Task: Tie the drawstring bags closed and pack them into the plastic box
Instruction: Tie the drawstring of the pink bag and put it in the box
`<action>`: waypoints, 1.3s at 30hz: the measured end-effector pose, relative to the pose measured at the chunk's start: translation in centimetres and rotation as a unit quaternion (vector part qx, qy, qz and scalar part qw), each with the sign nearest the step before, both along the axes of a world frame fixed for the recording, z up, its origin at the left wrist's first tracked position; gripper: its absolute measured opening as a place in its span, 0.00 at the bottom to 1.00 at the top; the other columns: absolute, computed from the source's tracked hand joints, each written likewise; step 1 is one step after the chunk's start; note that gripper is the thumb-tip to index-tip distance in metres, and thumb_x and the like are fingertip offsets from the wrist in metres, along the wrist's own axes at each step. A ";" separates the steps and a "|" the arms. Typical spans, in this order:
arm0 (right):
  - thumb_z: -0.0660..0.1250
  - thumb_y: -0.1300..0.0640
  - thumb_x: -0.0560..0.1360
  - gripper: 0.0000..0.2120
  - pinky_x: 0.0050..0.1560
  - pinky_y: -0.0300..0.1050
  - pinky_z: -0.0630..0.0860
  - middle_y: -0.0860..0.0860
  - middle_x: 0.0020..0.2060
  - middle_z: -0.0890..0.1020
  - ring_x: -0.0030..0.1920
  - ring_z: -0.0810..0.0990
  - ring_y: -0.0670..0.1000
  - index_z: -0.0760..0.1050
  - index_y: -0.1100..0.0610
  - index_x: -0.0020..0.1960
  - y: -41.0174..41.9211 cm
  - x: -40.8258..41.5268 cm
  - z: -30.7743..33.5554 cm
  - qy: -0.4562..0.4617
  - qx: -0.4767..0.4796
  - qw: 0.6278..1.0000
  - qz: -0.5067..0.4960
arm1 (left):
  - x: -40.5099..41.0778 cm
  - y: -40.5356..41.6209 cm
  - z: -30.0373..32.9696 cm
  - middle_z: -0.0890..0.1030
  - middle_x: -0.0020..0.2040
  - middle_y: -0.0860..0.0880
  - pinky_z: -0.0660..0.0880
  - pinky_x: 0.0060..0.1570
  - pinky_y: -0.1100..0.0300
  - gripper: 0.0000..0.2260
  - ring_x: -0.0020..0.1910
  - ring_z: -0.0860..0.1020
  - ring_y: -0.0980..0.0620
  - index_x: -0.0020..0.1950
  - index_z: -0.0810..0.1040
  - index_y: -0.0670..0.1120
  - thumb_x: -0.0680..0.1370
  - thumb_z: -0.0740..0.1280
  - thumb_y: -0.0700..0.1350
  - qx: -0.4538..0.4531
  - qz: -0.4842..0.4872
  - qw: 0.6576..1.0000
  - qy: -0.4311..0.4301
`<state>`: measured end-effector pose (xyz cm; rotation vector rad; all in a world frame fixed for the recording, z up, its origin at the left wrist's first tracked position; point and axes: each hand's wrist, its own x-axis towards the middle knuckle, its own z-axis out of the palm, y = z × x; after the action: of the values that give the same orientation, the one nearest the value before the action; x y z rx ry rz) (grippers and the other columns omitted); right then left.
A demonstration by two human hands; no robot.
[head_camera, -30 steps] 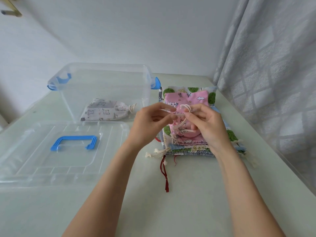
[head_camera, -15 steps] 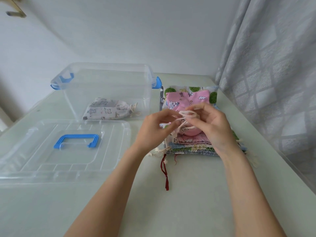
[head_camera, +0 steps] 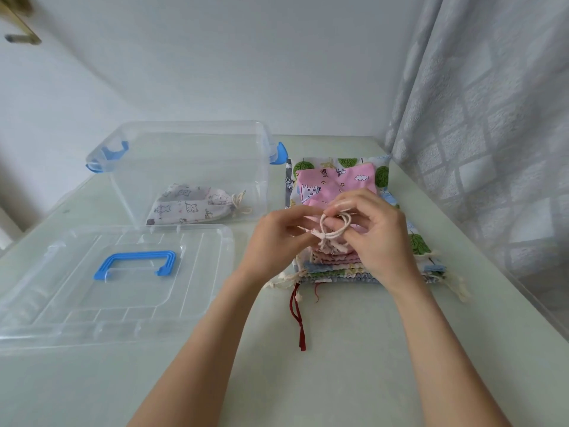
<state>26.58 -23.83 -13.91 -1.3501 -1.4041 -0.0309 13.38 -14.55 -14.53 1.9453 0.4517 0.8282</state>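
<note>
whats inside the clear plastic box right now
One tied grey cat-print bag lies on the floor of the plastic box. Nothing else shows through its clear walls.

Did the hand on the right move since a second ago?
Yes, a little. The right hand has lifted its cord up and away from the person, farther over the pink bag, judged against the bag pile.
</note>
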 end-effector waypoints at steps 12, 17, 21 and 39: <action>0.67 0.62 0.75 0.09 0.45 0.44 0.79 0.50 0.45 0.84 0.45 0.84 0.49 0.79 0.54 0.54 -0.5 2.6 -0.6 0.184 -0.034 0.980 -0.066 | -0.4 1.3 0.3 0.82 0.56 0.48 0.72 0.62 0.53 0.07 0.59 0.78 0.49 0.43 0.72 0.47 0.80 0.57 0.43 -0.348 -0.086 0.903 -0.238; 0.67 0.63 0.75 0.08 0.38 0.38 0.76 0.47 0.38 0.83 0.35 0.81 0.44 0.78 0.57 0.53 -0.6 2.9 -0.4 0.245 -0.026 0.965 -0.087 | -0.4 1.4 0.1 0.75 0.32 0.51 0.78 0.52 0.54 0.08 0.42 0.80 0.52 0.43 0.68 0.47 0.81 0.55 0.43 -0.374 -0.090 0.893 -0.234; 0.67 0.66 0.74 0.07 0.34 0.33 0.74 0.42 0.30 0.81 0.28 0.77 0.40 0.79 0.55 0.44 -1.3 3.0 0.4 0.273 0.030 0.956 -0.107 | -0.3 1.2 -0.2 0.64 0.29 0.54 0.76 0.35 0.62 0.07 0.28 0.67 0.56 0.42 0.69 0.47 0.81 0.58 0.42 -0.320 -0.028 0.936 -0.144; 0.74 0.45 0.65 0.09 0.42 0.46 0.76 0.44 0.38 0.83 0.37 0.78 0.44 0.75 0.46 0.35 -2.8 2.5 0.2 -0.041 -0.295 0.953 -0.056 | -0.5 1.0 0.1 0.77 0.35 0.49 0.78 0.53 0.53 0.02 0.38 0.79 0.50 0.43 0.78 0.47 0.73 0.70 0.44 -0.231 -0.020 0.970 -0.079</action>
<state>29.09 -26.63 -13.75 -1.9379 -1.4644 0.2806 12.83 -13.60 -14.48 1.4441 0.4618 0.7661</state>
